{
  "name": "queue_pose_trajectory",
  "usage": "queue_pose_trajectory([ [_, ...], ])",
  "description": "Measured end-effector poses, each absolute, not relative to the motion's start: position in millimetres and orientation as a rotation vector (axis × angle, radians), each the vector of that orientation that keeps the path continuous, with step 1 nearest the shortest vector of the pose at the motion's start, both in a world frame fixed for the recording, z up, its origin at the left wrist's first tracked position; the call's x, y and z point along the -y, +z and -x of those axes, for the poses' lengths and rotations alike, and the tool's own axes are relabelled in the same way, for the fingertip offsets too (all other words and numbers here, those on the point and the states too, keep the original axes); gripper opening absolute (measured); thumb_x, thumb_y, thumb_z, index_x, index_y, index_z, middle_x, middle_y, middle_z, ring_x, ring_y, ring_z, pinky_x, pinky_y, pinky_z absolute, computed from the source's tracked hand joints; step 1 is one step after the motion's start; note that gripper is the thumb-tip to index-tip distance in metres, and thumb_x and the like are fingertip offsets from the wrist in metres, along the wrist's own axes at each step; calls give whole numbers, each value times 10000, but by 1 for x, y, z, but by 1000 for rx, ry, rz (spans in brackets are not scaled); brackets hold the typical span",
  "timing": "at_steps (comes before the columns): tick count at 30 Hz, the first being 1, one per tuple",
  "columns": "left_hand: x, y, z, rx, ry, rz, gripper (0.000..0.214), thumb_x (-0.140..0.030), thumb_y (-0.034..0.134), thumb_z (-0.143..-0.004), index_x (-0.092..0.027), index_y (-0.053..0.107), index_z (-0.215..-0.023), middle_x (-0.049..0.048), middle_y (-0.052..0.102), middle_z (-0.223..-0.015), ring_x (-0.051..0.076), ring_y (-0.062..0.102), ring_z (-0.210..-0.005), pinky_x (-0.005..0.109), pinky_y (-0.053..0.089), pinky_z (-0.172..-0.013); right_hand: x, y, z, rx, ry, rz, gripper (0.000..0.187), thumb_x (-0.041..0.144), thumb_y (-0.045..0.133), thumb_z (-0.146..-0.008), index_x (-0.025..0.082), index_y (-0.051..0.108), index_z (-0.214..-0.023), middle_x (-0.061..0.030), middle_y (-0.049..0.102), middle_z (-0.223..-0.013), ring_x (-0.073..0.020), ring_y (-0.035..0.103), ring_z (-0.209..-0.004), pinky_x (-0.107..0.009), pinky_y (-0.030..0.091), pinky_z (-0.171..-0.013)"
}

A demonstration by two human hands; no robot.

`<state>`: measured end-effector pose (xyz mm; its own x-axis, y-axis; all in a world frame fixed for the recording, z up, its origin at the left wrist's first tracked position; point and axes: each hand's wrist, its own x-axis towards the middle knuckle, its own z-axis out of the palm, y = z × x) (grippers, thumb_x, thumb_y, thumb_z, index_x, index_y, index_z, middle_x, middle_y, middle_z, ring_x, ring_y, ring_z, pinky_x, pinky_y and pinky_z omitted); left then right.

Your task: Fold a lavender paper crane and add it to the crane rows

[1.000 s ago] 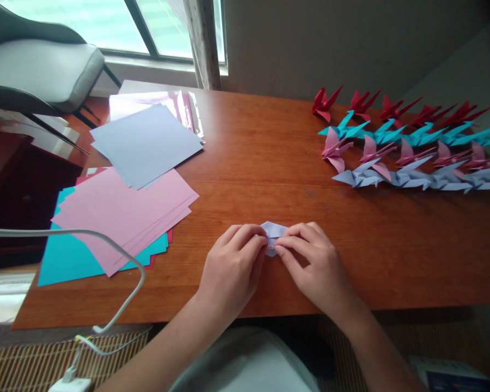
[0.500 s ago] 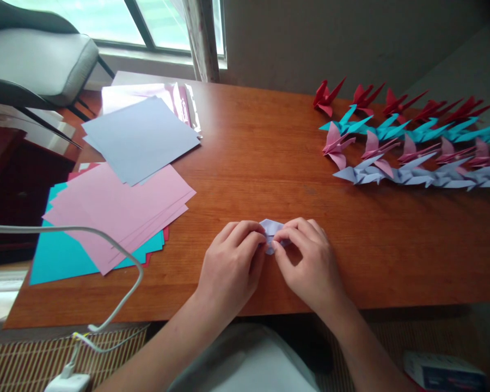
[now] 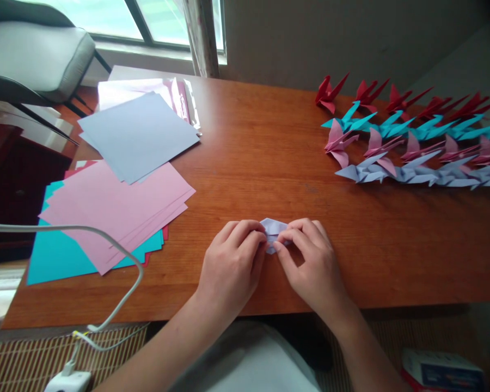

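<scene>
A small piece of folded lavender paper (image 3: 274, 226) is held between my two hands, low over the front of the wooden table (image 3: 245, 179). My left hand (image 3: 232, 261) pinches its left side with the fingers closed. On the other side, my right hand (image 3: 308, 256) grips the right edge between thumb and fingertips. Layered folds show in the gap between the hands; the fingers cover both ends of the paper.
To the left lie lavender sheets (image 3: 141, 136), pink sheets (image 3: 122, 201) and turquoise sheets (image 3: 65, 253). A white cable (image 3: 118, 247) arches over them. Rows of folded cranes stand at right: red (image 3: 326, 95), turquoise (image 3: 349, 120), pink (image 3: 338, 144) and lavender (image 3: 371, 173).
My right hand has shifted slightly to the right along the paper, so a little more of it shows. The left hand keeps its hold. The camera view has moved slightly.
</scene>
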<state>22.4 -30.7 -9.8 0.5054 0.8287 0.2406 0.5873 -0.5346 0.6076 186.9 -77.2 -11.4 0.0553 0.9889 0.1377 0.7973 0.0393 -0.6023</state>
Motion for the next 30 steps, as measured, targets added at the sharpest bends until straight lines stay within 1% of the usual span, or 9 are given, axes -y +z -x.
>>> queue_pose_trajectory([
  [7,30,-10,-23,-1165,713,-2327,98,-178,563,-946,-178,640,-885,58,685,-998,202,601,-901,356,537,-810,76,-13,-182,1793,418,1864,94,199,587,-907,225,561,-821,-60,602,-904,-242,517,-863,-417,417,-786],
  [18,30,-12,-24,-1180,712,-2357,104,-167,551,-947,-182,631,-883,58,681,-995,198,591,-893,359,536,-815,73,-12,-178,1813,379,1900,93,195,577,-893,224,533,-816,-60,591,-888,-244,507,-842,-404,383,-762],
  [30,31,-14,-25,-1197,667,-2423,94,-170,537,-951,-174,611,-892,69,665,-1008,206,590,-900,369,530,-816,75,-15,-176,1816,339,1916,70,197,602,-877,222,549,-837,-67,600,-925,-249,512,-875,-406,393,-790],
])
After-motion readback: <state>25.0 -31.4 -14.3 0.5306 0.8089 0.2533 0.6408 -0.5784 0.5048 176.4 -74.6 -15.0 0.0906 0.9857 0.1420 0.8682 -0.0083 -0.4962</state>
